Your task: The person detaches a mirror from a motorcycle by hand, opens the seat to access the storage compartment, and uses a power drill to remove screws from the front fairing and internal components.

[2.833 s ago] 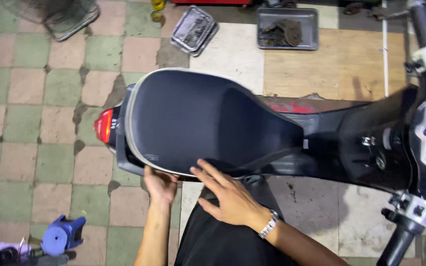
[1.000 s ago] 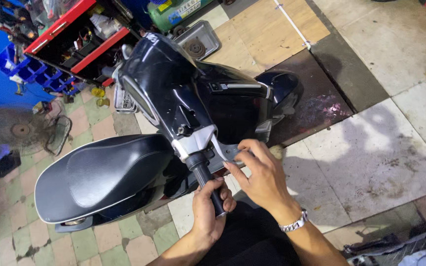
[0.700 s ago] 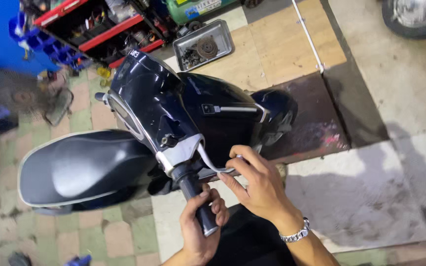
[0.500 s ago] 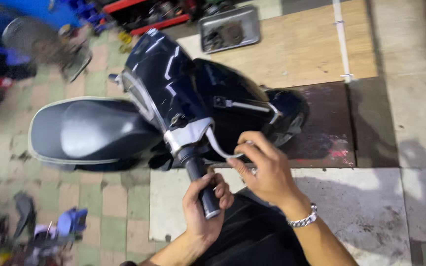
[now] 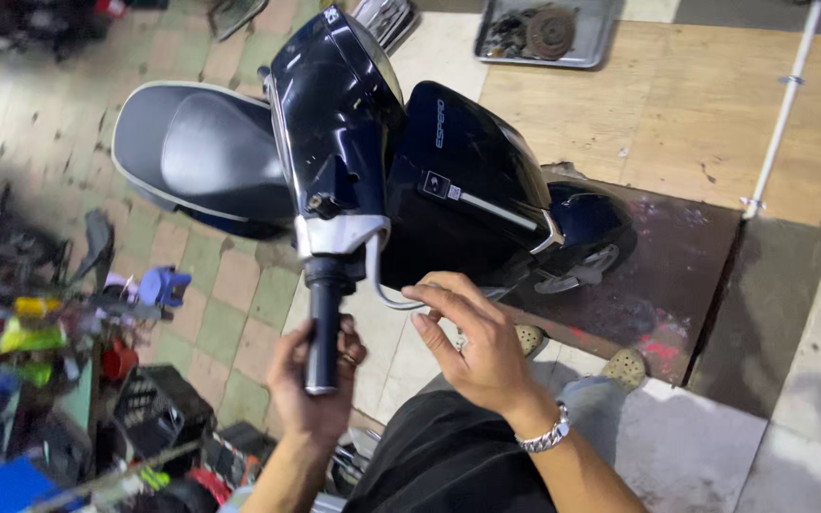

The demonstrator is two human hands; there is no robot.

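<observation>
Workshop floor: worn green-and-cream checker tiles on the left of frame, pale plywood sheets upper right, a white pipe (image 5: 783,104) running down the right edge of the ply. Dark navy glossy scooter (image 5: 448,180) sits centre frame, black padded seat with pale piping (image 5: 197,152) at upper left, front wheel on a dark stained mat (image 5: 677,285). Grey metal tray of rusty parts (image 5: 545,33) top centre.

Your left hand (image 5: 315,385) is wrapped around the black rubber handlebar grip (image 5: 323,332), lower centre, fingers closed on it. Your right hand (image 5: 472,347) sits just right of it, fingers half-open, fingertips on or right beside the thin silver brake lever (image 5: 384,285); can't tell if it's actually hooked.

Risks, my read:
- Cluttered crates and tools (image 5: 68,380) close at lower left; swinging the bar that way could catch them.
- Bar turned hard; extra push on the grip could tip the scooter off balance.
- Fingers could get pinched between lever and grip if you squeeze.
</observation>
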